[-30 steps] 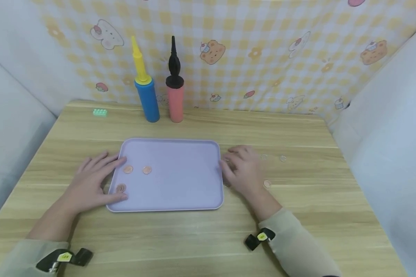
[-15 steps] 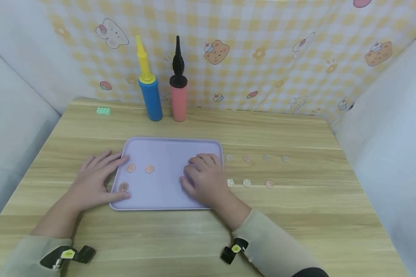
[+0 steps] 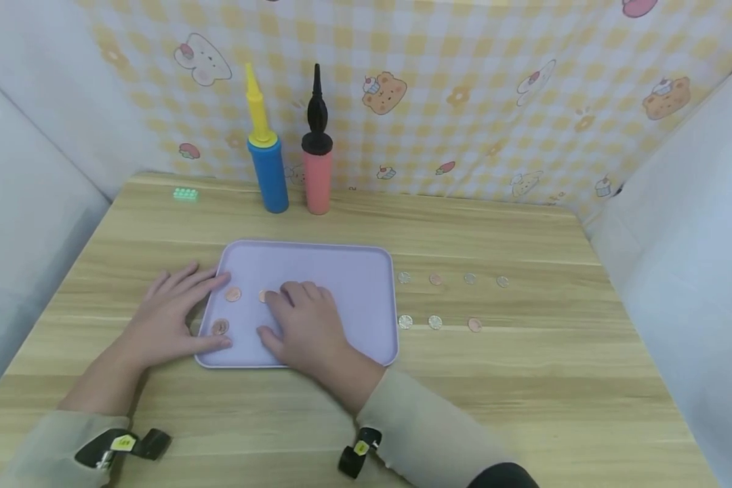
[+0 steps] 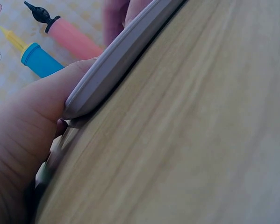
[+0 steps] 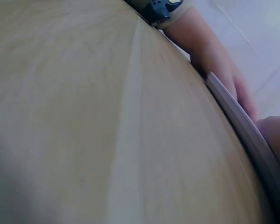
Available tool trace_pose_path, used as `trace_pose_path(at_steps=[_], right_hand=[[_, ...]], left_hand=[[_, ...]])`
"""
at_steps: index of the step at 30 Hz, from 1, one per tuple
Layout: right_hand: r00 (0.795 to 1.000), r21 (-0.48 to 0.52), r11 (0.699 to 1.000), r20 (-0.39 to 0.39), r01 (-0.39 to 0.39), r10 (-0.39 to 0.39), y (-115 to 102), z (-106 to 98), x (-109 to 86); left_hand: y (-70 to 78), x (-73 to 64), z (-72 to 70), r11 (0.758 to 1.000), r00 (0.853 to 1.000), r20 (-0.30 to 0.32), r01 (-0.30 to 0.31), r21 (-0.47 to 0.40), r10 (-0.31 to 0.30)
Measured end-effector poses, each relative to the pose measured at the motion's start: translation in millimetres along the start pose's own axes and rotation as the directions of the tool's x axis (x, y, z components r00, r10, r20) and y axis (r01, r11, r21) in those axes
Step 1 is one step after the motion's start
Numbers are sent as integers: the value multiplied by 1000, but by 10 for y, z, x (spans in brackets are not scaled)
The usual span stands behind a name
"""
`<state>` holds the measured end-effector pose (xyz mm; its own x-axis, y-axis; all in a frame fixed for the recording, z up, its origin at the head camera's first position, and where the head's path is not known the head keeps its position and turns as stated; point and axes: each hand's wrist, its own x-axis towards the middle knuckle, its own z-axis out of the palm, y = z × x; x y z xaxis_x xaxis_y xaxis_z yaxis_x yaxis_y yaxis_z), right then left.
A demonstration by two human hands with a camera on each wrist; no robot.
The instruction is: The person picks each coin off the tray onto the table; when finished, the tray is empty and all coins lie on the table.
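My left hand (image 3: 167,322) lies spread at the left end of a lilac tray (image 3: 366,305), its index finger and thumb over the rim. Close to those fingers, two copper-coloured coins lie inside the tray: an upper coin (image 3: 233,294) and a lower coin (image 3: 220,327). Over the tray's middle is my right hand (image 3: 308,332). Its index fingertip reaches a third coin (image 3: 262,296) and partly covers it, while the thumb stays apart; whether it touches the coin is unclear. In the left wrist view, the left thumb (image 4: 79,70) lies along the tray's edge.
Right of the tray, several coins lie in two rows, a silver coin (image 3: 435,322) and a copper coin (image 3: 474,324) among them. Behind stand a blue-and-yellow hand pump (image 3: 272,179) and a pink-and-black one (image 3: 318,179). A green toy brick (image 3: 186,194) lies at the back left.
My right hand has moved left from the coins beside the tray to the coin inside it, uncovering the rows on the right. My left hand has stayed at the tray's edge.
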<state>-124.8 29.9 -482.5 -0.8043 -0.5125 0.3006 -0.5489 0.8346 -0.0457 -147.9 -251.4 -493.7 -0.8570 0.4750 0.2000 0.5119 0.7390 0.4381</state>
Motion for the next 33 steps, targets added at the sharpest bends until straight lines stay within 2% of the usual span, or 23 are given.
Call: trace_pose_path(at_steps=[3,8,11,15,18,23,29,33], right_hand=[[997,-11,999,63,-41,42,-123,25,81],[978,-41,993,173,-113,119,-228,45,141],[977,-11,991,166,-133,133,-231,52,141],[985,76,986,91,-150,144,-200,67,138],[982,160,970,62,-183,176,-176,66,141],[966,259,932,112,-255,233,-157,41,154],[948,288,910,202,-299,247,-141,24,177],[964,313,917,176,-248,200,-127,25,180]], left_hand=[[2,-2,-8,1000,1000,4,4,-3,-4],[1,-1,-8,1000,1000,9,13,6,-13],[1,0,-5,1000,1000,11,17,11,-17],[4,1,-5,1000,1000,8,16,11,-16],[4,1,-7,1000,1000,7,16,9,-16],[8,-3,-15,1000,1000,10,21,7,-21],[19,-5,-19,1000,1000,7,16,1,-16],[22,-7,-20,1000,1000,4,14,-6,-14]])
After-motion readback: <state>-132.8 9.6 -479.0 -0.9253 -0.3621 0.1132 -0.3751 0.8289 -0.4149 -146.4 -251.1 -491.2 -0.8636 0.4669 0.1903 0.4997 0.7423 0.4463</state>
